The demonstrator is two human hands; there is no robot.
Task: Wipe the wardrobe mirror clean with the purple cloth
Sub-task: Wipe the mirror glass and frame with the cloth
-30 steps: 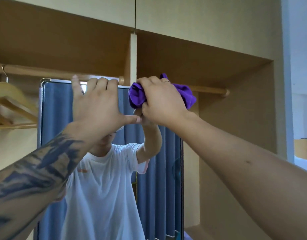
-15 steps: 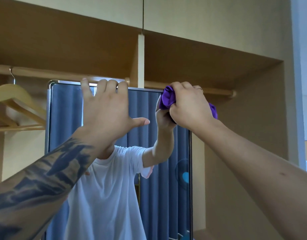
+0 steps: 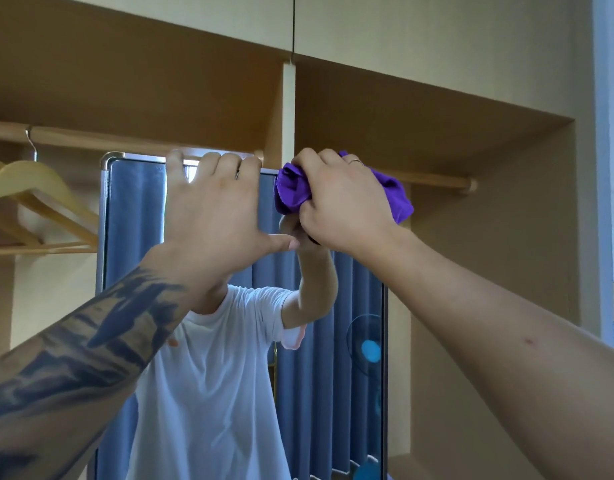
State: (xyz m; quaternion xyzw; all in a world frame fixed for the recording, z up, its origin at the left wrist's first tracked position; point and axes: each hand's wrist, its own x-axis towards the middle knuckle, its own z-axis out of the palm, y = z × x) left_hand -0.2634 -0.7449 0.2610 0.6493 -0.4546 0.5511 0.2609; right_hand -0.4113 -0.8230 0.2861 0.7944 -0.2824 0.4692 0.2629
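Mirror upright in wardrobe, purple cloth bunched at its top edge.
Your mirror (image 3: 132, 216) is tall, silver-framed, rounded top-left corner, reflecting blue curtains and your white shirt. Your cloth (image 3: 293, 190) is crumpled into a wad against the glass near the top right, one end sticking out right.

No readable text, label, brand, number or sign anywhere in view.
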